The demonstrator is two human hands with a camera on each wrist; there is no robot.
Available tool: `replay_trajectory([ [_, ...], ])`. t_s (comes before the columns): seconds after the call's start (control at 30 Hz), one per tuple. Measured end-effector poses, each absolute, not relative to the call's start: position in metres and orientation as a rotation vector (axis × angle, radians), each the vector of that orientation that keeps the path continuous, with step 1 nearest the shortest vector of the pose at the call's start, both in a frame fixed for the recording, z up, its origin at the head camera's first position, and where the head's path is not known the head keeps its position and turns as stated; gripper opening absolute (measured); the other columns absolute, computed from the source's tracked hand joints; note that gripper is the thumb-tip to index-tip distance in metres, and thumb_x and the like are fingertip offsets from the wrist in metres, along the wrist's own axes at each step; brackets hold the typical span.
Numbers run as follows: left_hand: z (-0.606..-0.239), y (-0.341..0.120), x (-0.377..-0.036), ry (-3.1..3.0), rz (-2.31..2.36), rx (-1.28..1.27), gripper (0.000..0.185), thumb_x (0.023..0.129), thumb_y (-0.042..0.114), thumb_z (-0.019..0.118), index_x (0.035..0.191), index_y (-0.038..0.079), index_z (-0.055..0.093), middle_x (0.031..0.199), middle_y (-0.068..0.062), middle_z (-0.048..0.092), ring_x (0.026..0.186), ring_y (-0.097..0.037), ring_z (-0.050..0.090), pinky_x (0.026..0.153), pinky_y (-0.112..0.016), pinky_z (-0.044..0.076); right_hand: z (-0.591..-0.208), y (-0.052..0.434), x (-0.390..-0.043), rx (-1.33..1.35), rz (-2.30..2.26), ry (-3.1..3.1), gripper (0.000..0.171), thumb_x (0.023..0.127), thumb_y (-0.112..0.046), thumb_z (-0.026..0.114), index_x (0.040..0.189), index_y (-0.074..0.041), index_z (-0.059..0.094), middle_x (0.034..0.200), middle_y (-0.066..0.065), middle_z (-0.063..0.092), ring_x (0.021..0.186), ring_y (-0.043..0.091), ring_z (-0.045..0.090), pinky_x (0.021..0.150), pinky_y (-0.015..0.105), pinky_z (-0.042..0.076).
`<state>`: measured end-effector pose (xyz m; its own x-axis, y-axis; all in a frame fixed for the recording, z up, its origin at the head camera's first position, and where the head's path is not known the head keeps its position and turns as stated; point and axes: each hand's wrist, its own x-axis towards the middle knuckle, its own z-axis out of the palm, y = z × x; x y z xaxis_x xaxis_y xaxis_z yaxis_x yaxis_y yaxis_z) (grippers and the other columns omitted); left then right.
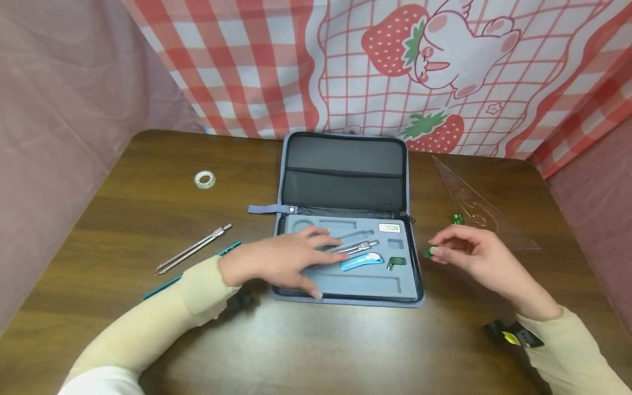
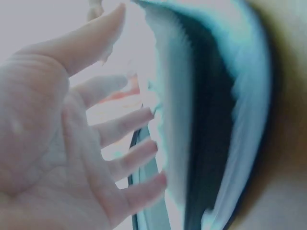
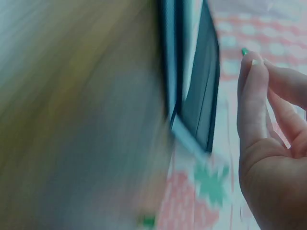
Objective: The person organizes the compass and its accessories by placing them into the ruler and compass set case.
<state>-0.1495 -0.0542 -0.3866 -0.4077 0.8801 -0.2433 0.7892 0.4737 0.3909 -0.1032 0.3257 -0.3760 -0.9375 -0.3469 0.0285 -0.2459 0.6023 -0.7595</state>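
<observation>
My left hand (image 1: 291,255) is spread over the grey foam tray (image 1: 326,285) of an unfolded zip case, fingers extended and holding nothing. Near its fingertips, a silver compass (image 1: 362,247) and a blue utility knife (image 1: 362,261) lie in the tray. To their right sit a small angled green piece (image 1: 397,261) and a white-and-green eraser (image 1: 389,227). Just off the case's right edge, my right hand (image 1: 474,253) pinches a small green piece (image 1: 428,252) between thumb and fingertips. Most of that piece is hidden by the fingers.
Beyond the right hand lie another small green piece (image 1: 457,218) and a clear set square (image 1: 486,211). To the left are a tape roll (image 1: 204,179), a second silver compass (image 1: 192,249) and a long teal strip (image 1: 165,286), partly under the left arm. The case's dark lid (image 1: 344,153) stands raised behind.
</observation>
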Motion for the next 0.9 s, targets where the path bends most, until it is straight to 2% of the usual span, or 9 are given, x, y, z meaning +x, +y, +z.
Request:
replay_trajectory([
  [0.07, -0.383, -0.059, -0.158, 2.313, 0.397, 1.372, 0.070, 0.093, 0.049, 0.067, 0.154, 0.028, 0.039, 0.157, 0.004, 0.037, 0.144, -0.018, 0.027, 0.107, -0.040, 0.038, -0.375, 0.308, -0.111, -0.453, -1.367, 2.559, 0.014, 0.095, -0.005, 0.067, 0.108, -0.001, 0.066, 0.094, 0.009, 0.071, 0.084, 0.026, 0.072, 0.074, 0.030, 0.057],
  [0.17, -0.376, -0.063, -0.170, 2.346, 0.525, 1.338, 0.056, 0.095, 0.041, 0.068, 0.145, 0.021, 0.053, 0.140, 0.005, 0.056, 0.129, -0.011, 0.048, 0.104, -0.036, 0.041, -0.373, 0.287, -0.122, -0.423, -1.472, 2.395, 0.017, 0.098, -0.008, 0.063, 0.112, 0.000, 0.064, 0.101, 0.013, 0.072, 0.092, 0.031, 0.072, 0.083, 0.030, 0.055],
  [0.3, -0.370, -0.060, -0.182, 2.390, 0.660, 1.303, 0.040, 0.096, 0.035, 0.068, 0.132, 0.018, 0.065, 0.115, 0.010, 0.068, 0.103, -0.005, 0.061, 0.089, -0.031, 0.049, -0.372, 0.265, -0.135, -0.402, -1.522, 2.288, 0.018, 0.100, -0.009, 0.060, 0.115, 0.001, 0.062, 0.105, 0.015, 0.071, 0.097, 0.033, 0.071, 0.087, 0.029, 0.053],
  [0.4, -0.370, -0.048, -0.188, 2.441, 0.718, 1.300, 0.032, 0.097, 0.036, 0.066, 0.124, 0.019, 0.069, 0.103, 0.014, 0.069, 0.091, 0.000, 0.061, 0.078, -0.028, 0.050, -0.373, 0.252, -0.145, -0.379, -1.522, 2.281, 0.019, 0.100, -0.012, 0.061, 0.114, 0.000, 0.063, 0.103, 0.015, 0.072, 0.098, 0.033, 0.070, 0.087, 0.031, 0.054],
  [0.5, -0.371, -0.035, -0.193, 2.526, 0.758, 1.284, 0.030, 0.095, 0.038, 0.068, 0.119, 0.020, 0.071, 0.100, 0.014, 0.069, 0.084, 0.001, 0.060, 0.072, -0.025, 0.049, -0.376, 0.241, -0.156, -0.363, -1.531, 2.280, 0.020, 0.099, -0.015, 0.064, 0.113, -0.001, 0.064, 0.100, 0.013, 0.073, 0.096, 0.033, 0.071, 0.085, 0.036, 0.055],
  [0.73, -0.371, -0.025, -0.201, 2.697, 0.736, 1.210, 0.031, 0.086, 0.041, 0.078, 0.110, 0.021, 0.073, 0.101, 0.012, 0.068, 0.079, 0.000, 0.060, 0.068, -0.022, 0.048, -0.381, 0.225, -0.177, -0.343, -1.501, 2.281, 0.020, 0.096, -0.018, 0.069, 0.108, -0.003, 0.069, 0.091, 0.015, 0.072, 0.084, 0.030, 0.068, 0.076, 0.038, 0.056],
  [0.9, -0.371, -0.036, -0.215, 2.680, 0.606, 1.105, 0.032, 0.084, 0.038, 0.081, 0.110, 0.020, 0.073, 0.095, 0.011, 0.067, 0.076, -0.006, 0.059, 0.067, -0.028, 0.047, -0.381, 0.217, -0.189, -0.378, -1.376, 2.343, 0.014, 0.095, -0.018, 0.070, 0.102, -0.006, 0.072, 0.088, 0.010, 0.073, 0.084, 0.029, 0.068, 0.073, 0.036, 0.055],
])
